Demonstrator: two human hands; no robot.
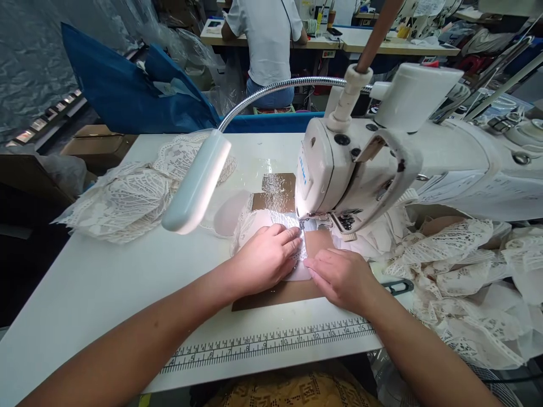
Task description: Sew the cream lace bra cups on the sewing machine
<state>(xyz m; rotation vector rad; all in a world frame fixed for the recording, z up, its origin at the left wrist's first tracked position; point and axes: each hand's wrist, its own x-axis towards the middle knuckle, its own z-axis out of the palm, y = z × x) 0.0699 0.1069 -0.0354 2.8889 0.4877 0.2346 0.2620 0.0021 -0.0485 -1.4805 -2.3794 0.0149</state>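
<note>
My left hand (268, 255) lies flat on a white lace piece (250, 225), its fingertips close beside the sewing machine's presser foot (302, 224). My right hand (339, 276) is closed at the near edge of the same piece, thumb and forefinger pinching it just in front of the needle area. The lace runs under the white sewing machine (324, 169). Brown sheeting (275, 295) covers the table around the stitching spot. My palms hide part of the lace.
Stacked lace pieces (123, 198) lie at the left, and more lace (466, 282) is heaped at the right. A lamp (197, 181) hangs over the table. Thread snips (399, 286) rest by my right wrist. A ruler strip (271, 343) lines the front edge. A person (269, 45) sits beyond.
</note>
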